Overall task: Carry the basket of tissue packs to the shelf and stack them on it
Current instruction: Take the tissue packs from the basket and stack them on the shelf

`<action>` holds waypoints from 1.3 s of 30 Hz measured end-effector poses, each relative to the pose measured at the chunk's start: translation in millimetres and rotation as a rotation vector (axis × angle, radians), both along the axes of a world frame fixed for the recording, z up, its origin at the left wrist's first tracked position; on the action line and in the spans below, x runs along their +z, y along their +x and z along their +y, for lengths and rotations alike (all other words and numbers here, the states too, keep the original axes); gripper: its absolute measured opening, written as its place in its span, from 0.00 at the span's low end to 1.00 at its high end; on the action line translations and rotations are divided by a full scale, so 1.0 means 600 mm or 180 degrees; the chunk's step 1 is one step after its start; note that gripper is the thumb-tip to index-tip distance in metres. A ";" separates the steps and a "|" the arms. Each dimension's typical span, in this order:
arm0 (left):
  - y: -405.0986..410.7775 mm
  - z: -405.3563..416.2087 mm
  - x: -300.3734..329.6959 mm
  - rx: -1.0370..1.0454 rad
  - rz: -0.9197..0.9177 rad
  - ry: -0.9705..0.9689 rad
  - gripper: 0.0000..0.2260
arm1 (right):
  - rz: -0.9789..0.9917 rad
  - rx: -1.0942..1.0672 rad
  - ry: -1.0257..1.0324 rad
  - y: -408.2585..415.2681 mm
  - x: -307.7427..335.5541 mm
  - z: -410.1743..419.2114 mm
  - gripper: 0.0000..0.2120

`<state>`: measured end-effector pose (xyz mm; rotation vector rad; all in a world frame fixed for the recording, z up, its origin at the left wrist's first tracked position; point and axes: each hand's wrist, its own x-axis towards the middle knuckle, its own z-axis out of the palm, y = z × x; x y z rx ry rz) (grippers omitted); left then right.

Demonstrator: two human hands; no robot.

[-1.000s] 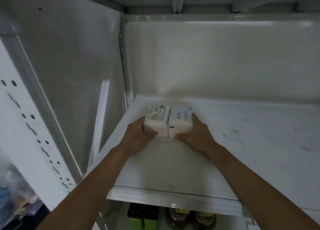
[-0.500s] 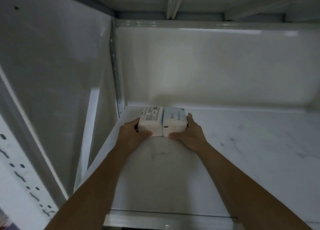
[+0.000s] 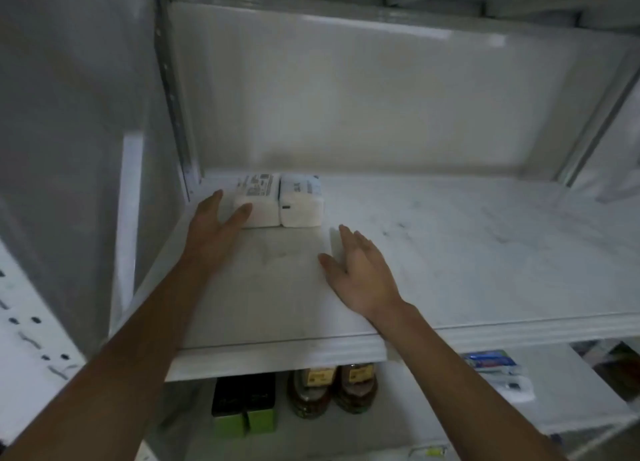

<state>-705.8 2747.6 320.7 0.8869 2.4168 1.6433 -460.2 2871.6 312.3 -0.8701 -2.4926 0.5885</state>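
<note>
Two white tissue packs sit side by side at the back left corner of the white shelf (image 3: pixel 450 238): the left pack (image 3: pixel 258 197) with a printed label on top, the right pack (image 3: pixel 300 199) with a pale blue top. My left hand (image 3: pixel 214 226) rests beside the left pack with fingers spread, its thumb touching the pack's front. Pulled back toward the shelf's front, my right hand (image 3: pixel 360 273) is open, palm down and apart from the packs. The basket is out of view.
A lower shelf holds two green and black boxes (image 3: pixel 244 405), two amber jars (image 3: pixel 329 389) and a blue and white package (image 3: pixel 495 367). A perforated white upright (image 3: pixel 24 329) stands at the left. The shelf's metal post (image 3: pixel 173 89) is at the back left corner.
Both hands pushed the two packs back to the corner and then let go. My right hand has drawn back toward the front edge; my left hand has opened beside the left pack.
</note>
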 end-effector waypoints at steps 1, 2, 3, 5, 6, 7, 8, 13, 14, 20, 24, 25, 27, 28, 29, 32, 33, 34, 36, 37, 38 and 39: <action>0.017 -0.014 -0.001 0.0002 0.0025 0.0066 0.34 | 0.0019 0.0016 0.0184 0.022 0.000 -0.008 0.27; 0.038 -0.031 -0.002 -0.0020 0.0077 0.0067 0.31 | 0.0099 0.0040 0.0337 0.046 -0.001 -0.016 0.22; 0.063 -0.050 -0.002 -0.0088 0.0152 0.0006 0.29 | 0.0225 0.0056 0.0493 0.071 -0.004 -0.025 0.20; 0.119 -0.086 -0.004 -0.0397 0.0338 -0.0302 0.28 | 0.0470 0.0065 0.0897 0.122 -0.019 -0.039 0.20; 0.151 -0.103 -0.005 -0.0552 0.0479 -0.0511 0.29 | 0.0544 0.0090 0.1064 0.151 -0.032 -0.045 0.21; 0.184 -0.116 -0.006 -0.0620 0.0713 -0.0678 0.30 | 0.0577 0.0143 0.1170 0.183 -0.048 -0.050 0.22; 0.220 -0.128 -0.008 -0.0601 0.0997 -0.0754 0.31 | 0.0594 0.0243 0.1219 0.218 -0.068 -0.054 0.23; 0.437 -0.163 -0.086 -0.0540 0.1722 0.0586 0.15 | 0.0782 0.0702 0.0814 0.415 -0.203 -0.063 0.28; 0.484 -0.160 -0.122 -0.0629 0.1768 0.0609 0.14 | 0.0678 0.0582 0.0676 0.454 -0.235 -0.061 0.28; 0.678 -0.106 -0.337 -0.1679 0.1062 -0.0969 0.26 | -0.0478 -0.0061 -0.0159 0.647 -0.423 -0.047 0.27; 0.724 -0.072 -0.466 -0.2192 0.0915 -0.2148 0.35 | -0.0692 -0.0509 -0.0652 0.733 -0.527 -0.052 0.22; 0.733 -0.066 -0.491 -0.2270 0.0800 -0.2384 0.36 | -0.0850 -0.0586 -0.0942 0.749 -0.547 -0.058 0.26; 0.749 -0.050 -0.531 -0.2337 0.0510 -0.2607 0.33 | -0.1134 -0.0754 -0.1433 0.776 -0.583 -0.069 0.30; 0.755 -0.043 -0.550 -0.2354 0.0337 -0.2665 0.31 | -0.1173 -0.0814 -0.1676 0.787 -0.604 -0.076 0.30; 0.759 -0.035 -0.569 -0.2377 0.0194 -0.2731 0.29 | -0.1182 -0.0891 -0.1924 0.795 -0.627 -0.081 0.30; 0.766 -0.027 -0.637 -0.2456 -0.0067 -0.3163 0.28 | -0.1677 -0.1049 -0.2696 0.813 -0.700 -0.093 0.35; 0.768 -0.027 -0.661 -0.2481 -0.0171 -0.3308 0.28 | -0.1851 -0.1054 -0.2868 0.816 -0.726 -0.097 0.36; 0.771 -0.025 -0.684 -0.2527 -0.0289 -0.3406 0.29 | -0.1986 -0.1070 -0.2984 0.816 -0.751 -0.101 0.37; 0.778 -0.016 -0.732 -0.2658 -0.0488 -0.3503 0.30 | -0.2120 -0.1188 -0.3174 0.813 -0.801 -0.106 0.37; 0.779 -0.008 -0.756 -0.2705 -0.0554 -0.3549 0.31 | -0.2140 -0.1268 -0.3264 0.808 -0.826 -0.109 0.36; 0.780 0.001 -0.778 -0.2729 -0.0601 -0.3603 0.32 | -0.2162 -0.1321 -0.3352 0.803 -0.850 -0.113 0.36; 0.780 0.012 -0.801 -0.2744 -0.0624 -0.3638 0.33 | -0.2175 -0.1370 -0.3443 0.796 -0.875 -0.115 0.36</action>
